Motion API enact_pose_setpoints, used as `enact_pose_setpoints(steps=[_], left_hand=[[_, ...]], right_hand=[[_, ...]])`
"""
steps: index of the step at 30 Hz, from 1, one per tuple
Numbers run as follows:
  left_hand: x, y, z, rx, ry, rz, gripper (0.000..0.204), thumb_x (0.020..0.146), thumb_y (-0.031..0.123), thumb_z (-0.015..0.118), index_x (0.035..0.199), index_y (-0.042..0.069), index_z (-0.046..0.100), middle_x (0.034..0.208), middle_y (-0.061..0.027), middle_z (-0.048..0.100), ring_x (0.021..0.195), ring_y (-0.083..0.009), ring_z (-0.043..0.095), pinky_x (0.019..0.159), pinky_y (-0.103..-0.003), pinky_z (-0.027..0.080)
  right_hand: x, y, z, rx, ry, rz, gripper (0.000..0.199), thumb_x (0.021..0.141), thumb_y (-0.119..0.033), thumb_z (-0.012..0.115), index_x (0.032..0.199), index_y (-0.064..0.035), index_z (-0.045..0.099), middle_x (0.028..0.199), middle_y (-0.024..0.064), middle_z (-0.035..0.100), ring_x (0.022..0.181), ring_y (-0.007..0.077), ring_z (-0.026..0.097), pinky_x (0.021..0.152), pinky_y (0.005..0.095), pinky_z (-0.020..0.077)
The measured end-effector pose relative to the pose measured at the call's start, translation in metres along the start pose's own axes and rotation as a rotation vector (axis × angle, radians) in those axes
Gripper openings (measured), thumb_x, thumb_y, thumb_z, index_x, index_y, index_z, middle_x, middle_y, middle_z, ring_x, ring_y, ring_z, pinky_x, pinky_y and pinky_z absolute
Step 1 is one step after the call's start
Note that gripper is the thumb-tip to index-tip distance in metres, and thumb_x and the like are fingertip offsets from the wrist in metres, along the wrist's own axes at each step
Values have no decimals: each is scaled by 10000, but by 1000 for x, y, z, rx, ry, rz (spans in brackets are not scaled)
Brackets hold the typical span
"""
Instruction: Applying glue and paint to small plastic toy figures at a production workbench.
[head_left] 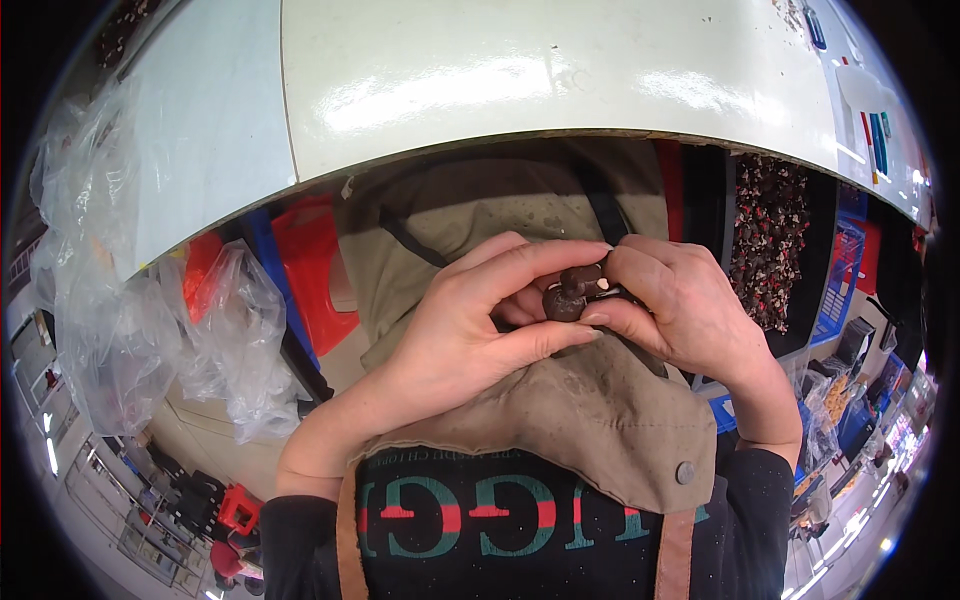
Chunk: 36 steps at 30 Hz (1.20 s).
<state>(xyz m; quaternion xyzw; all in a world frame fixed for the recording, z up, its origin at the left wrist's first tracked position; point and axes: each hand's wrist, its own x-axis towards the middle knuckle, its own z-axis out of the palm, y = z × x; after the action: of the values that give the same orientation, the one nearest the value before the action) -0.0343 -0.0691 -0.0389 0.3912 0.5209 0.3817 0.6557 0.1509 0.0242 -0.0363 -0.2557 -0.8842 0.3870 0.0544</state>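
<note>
Over my lap, both hands meet around a small dark brown piece (568, 303) with rounded, glossy lobes and a pale spot at its right side. It looks like a small moulded figure, but its exact kind is hard to tell. My left hand (490, 305) holds it from the left, thumb below and index finger above. From the right, my right hand (675, 300) pinches it between thumb and bent fingers, which partly cover it. A khaki apron (560, 405) lies beneath the hands.
A pale worktable (480, 70) edges the space beyond my lap. Right of me stands a black bin with many small dark, red and pale pieces (768, 240), near a blue crate (840, 280). Clear plastic bags (105, 300) and a red stool (312, 270) are at left.
</note>
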Motion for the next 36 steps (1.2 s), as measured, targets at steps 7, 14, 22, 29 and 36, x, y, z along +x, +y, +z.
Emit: enact_pose_setpoints(steps=[7,14,22,29,36], left_hand=[[0,-2,0,29,-15,11,519,725,-24,716,1210,46,546,961,-22,507,838,-76,557,692,-194,477],[0,-1,0,31,-6,-10,507,725,-29,713,1200,43,551,966,-22,507,838,-79,562,696,-196,480],[0,-3,2,-9,0,6,474,749,3,705,1195,53,552,954,-27,508,806,-78,571,689,-202,488],[1,-3,1,9,-3,41,441,773,39,698,1190,64,558,947,-33,509,761,-75,575,671,-208,485],[2,-5,1,-29,-1,30,437,772,38,699,1186,65,562,950,-33,510,760,-74,574,670,-208,483]], right_hand=[[0,1,-2,-14,-55,7,316,777,-338,646,766,-36,553,673,94,527,606,295,559,520,374,441],[0,-1,-1,-8,-17,3,295,790,-332,643,765,-48,570,665,82,540,592,271,571,505,364,453],[-2,2,-1,5,-39,15,308,773,-331,652,758,-39,555,672,94,526,604,290,558,516,373,437],[-1,3,-2,-44,-17,-40,298,779,-327,652,750,-46,555,664,84,532,589,273,566,497,361,447],[-1,1,-2,-22,-14,-17,292,782,-324,648,760,-47,557,666,85,533,595,272,568,503,361,451]])
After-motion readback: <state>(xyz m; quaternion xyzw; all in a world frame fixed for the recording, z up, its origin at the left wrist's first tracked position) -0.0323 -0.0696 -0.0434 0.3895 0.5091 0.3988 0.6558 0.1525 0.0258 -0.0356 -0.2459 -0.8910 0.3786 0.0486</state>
